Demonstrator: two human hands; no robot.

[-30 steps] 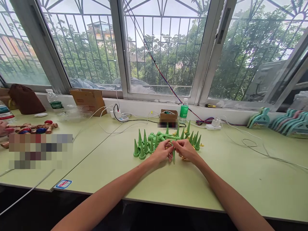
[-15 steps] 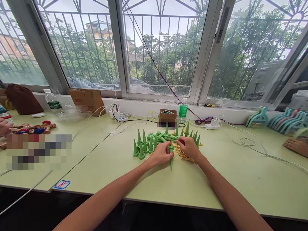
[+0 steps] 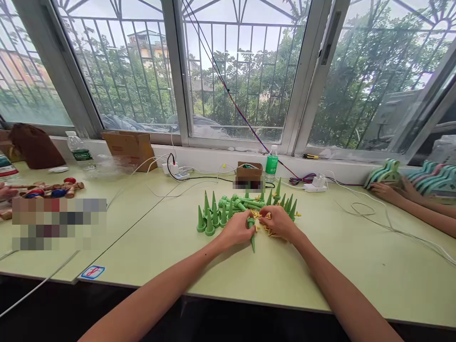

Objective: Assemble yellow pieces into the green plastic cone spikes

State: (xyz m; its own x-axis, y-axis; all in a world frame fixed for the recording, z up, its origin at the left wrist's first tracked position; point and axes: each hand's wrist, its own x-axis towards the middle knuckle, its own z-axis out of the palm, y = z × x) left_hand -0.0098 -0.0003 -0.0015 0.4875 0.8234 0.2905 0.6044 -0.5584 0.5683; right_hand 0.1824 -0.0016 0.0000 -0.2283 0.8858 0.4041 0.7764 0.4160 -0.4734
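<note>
My left hand (image 3: pixel 237 228) is closed around a green plastic spike (image 3: pixel 252 240), a cone with a wide collar, its point aimed down toward me. Just to the right, my right hand (image 3: pixel 278 221) is closed in a pinch over a pile of small yellow plastic pieces (image 3: pixel 270 232); what its fingertips hold is too small to make out. Several green spikes (image 3: pixel 209 225) stand upright on their caps left of my hands. More upright spikes (image 3: pixel 292 209) are on the right, partly behind my right hand. Between these groups lie green spikes (image 3: pixel 239 203) on their sides.
Behind the spikes stand a small cardboard box (image 3: pixel 249 171) and a green-labelled bottle (image 3: pixel 271 161). White cables and a power strip (image 3: pixel 315 187) lie along the back. At right, another person's hands (image 3: pixel 386 192) touch green hangers (image 3: pixel 386 175). Wooden toys (image 3: pixel 59 192) lie at left.
My right hand has shifted slightly down and away from the spike's collar, toward the yellow pieces. My left hand stays nearly in place. The other person's hands at right have reached the hangers.
</note>
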